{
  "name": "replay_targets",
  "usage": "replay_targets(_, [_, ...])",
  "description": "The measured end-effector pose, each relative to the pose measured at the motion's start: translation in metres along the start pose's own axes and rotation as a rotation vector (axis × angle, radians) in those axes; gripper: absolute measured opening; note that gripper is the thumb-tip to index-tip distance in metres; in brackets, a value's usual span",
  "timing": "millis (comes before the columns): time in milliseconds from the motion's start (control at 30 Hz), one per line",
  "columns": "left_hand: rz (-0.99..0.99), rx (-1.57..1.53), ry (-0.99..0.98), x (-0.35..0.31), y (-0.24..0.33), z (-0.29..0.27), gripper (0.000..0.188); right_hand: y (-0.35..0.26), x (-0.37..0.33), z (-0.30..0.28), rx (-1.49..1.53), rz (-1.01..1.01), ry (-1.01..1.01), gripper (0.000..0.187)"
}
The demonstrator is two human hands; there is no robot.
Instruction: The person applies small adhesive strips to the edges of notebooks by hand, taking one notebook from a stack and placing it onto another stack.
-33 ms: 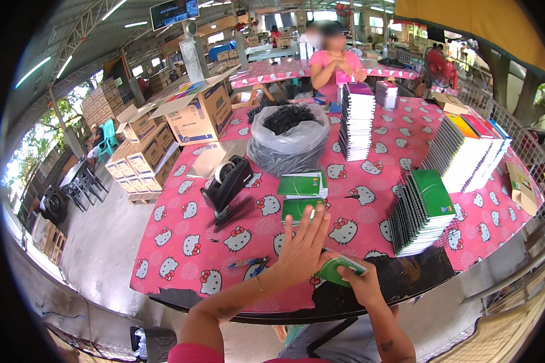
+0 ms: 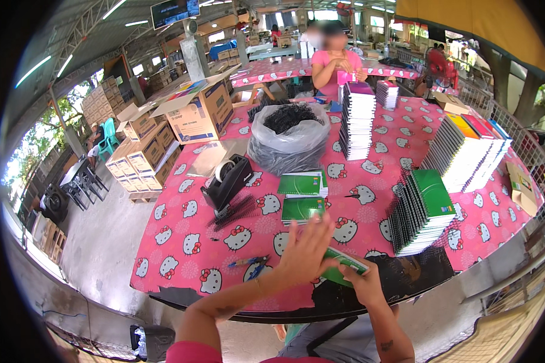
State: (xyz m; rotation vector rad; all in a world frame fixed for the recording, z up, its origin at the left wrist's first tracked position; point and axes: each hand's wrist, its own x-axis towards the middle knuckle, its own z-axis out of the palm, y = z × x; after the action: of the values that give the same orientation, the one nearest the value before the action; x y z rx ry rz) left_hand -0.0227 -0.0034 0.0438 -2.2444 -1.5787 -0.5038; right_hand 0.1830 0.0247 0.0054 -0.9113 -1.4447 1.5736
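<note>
My right hand [image 2: 367, 284] grips a green notebook [image 2: 338, 277] at its right end, thumb on top, tilted above the near edge of the table. My left hand [image 2: 304, 254] is open, with its fingers stretched out and slightly blurred. Its thumb side is against or very close to the notebook's left side; exact contact is unclear. Just beyond my left fingers lie two small piles of green notebooks, a nearer pile [image 2: 301, 209] and a farther pile [image 2: 300, 183]. To the right stands a tall stack of green notebooks [image 2: 431, 192] with black spiral bindings.
A black tape dispenser [image 2: 229, 183] and loose black spiral coils [image 2: 239, 212] sit left. Behind is a plastic bag of black coils [image 2: 289, 145]. Pens [image 2: 248, 261] lie near my left forearm. Notebook stacks [image 2: 357, 124] rise before a person in pink [image 2: 336, 66]; more notebooks [image 2: 463, 151] stand right.
My left hand has shifted slightly and its fingers have blurred. The notebook in my right hand has turned a little, showing more of its green cover.
</note>
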Motion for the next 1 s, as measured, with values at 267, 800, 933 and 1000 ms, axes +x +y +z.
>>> replay_targets(267, [0.05,-0.006,0.021,0.007,0.01,0.004,0.091,-0.009,-0.001,-0.005,-0.099,-0.044,-0.017,0.025])
replay_targets(800, [0.034,-0.172,0.003,-0.002,0.039,0.023,0.087,0.009,0.011,-0.014,-0.245,-0.16,-0.081,0.03])
replay_targets(933, [0.107,-0.324,-0.049,-0.025,0.043,0.039,0.071,0.027,0.025,-0.02,-0.247,-0.304,-0.042,0.028])
replay_targets(1000, [0.116,-0.336,-0.051,0.003,0.013,0.052,0.064,0.031,0.028,-0.019,-0.354,-0.247,-0.074,0.029])
